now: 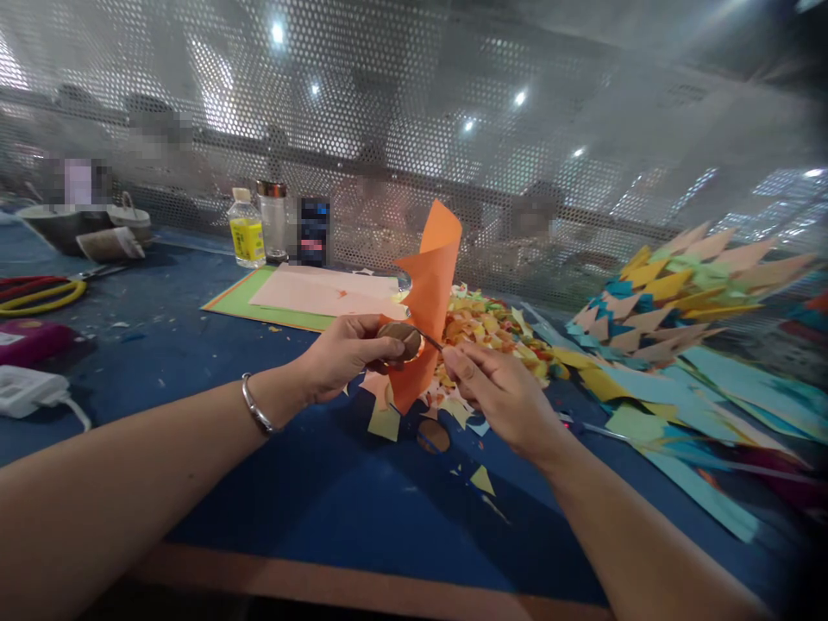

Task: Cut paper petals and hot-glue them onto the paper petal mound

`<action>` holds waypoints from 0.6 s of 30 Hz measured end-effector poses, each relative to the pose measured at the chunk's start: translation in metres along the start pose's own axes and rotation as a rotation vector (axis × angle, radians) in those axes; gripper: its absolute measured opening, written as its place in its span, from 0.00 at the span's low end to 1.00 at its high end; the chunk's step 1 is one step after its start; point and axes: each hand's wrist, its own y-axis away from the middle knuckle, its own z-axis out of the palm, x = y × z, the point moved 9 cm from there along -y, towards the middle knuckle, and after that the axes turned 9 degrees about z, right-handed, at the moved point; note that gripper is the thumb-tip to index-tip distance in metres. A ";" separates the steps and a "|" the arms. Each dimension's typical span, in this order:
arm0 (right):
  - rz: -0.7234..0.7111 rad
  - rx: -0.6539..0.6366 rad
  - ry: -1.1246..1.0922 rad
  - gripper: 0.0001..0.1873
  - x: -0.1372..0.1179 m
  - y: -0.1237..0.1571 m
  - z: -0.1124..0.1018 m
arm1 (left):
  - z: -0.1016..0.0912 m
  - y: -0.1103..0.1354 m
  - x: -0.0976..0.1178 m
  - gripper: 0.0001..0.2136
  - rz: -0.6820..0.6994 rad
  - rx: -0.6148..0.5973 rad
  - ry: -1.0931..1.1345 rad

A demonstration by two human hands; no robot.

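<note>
My left hand (349, 354) is closed around a brown round piece (402, 338), pressing it against a curled orange paper sheet (430, 289) held upright above the blue table (310, 500). A silver bracelet (257, 407) sits on that wrist. My right hand (501, 392) pinches a thin dark tool (432, 341). Its tip touches the orange sheet at the edge of the round piece. Small paper scraps (453, 414) lie on the table under both hands.
A heap of coloured scraps (498, 332) and stacked paper triangles (673, 293) lie to the right, with light blue strips (711, 405). Green and pink sheets (310, 297), a yellow-labelled bottle (247, 228) and a jar (272, 220) stand behind. Yellow-handled scissors (39, 295) and a white charger (22, 388) lie at left. A perforated screen (414, 129) closes off the back.
</note>
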 end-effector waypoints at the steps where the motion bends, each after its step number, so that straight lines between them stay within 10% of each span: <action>1: -0.007 0.003 0.006 0.24 -0.001 0.000 0.000 | 0.000 0.000 0.000 0.03 0.006 -0.004 -0.005; 18: -0.096 0.016 0.149 0.23 -0.015 0.003 -0.002 | 0.004 -0.001 0.006 0.02 0.026 -0.066 -0.098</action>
